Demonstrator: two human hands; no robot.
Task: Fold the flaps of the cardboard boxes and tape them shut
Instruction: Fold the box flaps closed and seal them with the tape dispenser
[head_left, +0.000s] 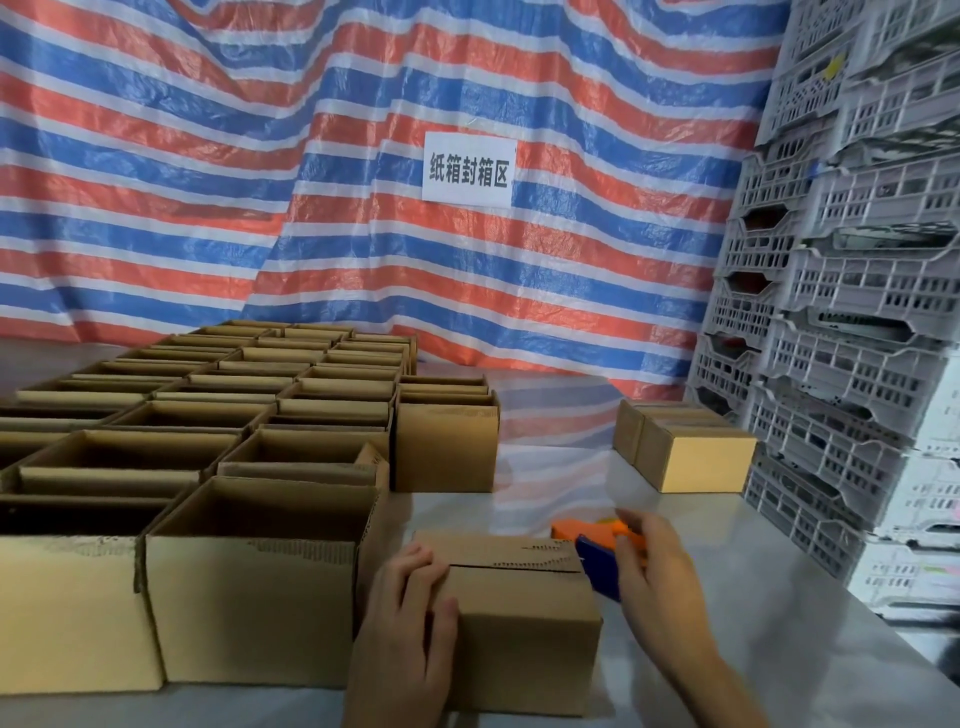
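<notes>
On the table sits the box, flaps down. My left hand holds its left end. My right hand grips the tape gun at the right end. I must keep the flaps flat and pull straight along the gap.

You're handling one folded box and one tape dispenser. Two closed boxes are sitting off to the right. The open boxes are crowding the left, well over a dozen, the back rows too packed to count. One sign is hanging behind.
</notes>
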